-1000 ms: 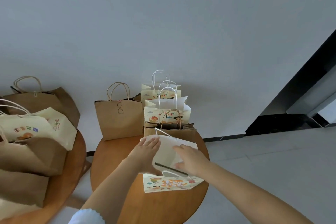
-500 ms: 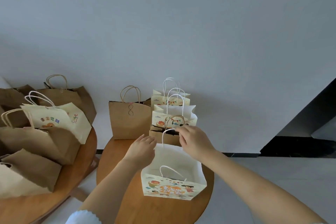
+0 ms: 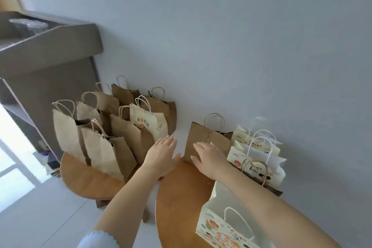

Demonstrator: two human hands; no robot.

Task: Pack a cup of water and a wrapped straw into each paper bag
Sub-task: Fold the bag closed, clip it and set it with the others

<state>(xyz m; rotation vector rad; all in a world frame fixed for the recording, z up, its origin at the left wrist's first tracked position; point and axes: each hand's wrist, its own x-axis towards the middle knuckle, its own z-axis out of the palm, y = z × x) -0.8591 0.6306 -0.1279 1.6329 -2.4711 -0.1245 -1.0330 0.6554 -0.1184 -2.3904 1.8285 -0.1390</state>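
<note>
Both hands off printed white bag, which now stands open at near edge of right table. Left hand and right hand reach forward, fingers extended, toward brown bag. View swung left.

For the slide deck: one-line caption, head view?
Both open hands, left hand and right hand, reach toward a brown paper bag on a round wooden table.

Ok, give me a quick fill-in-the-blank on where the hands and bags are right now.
1. Both hands are ____, holding nothing.
2. The right hand is in front of the plain ____ paper bag.
3. The left hand hovers between the two round ____ tables.
Missing words: open; brown; wooden
</note>
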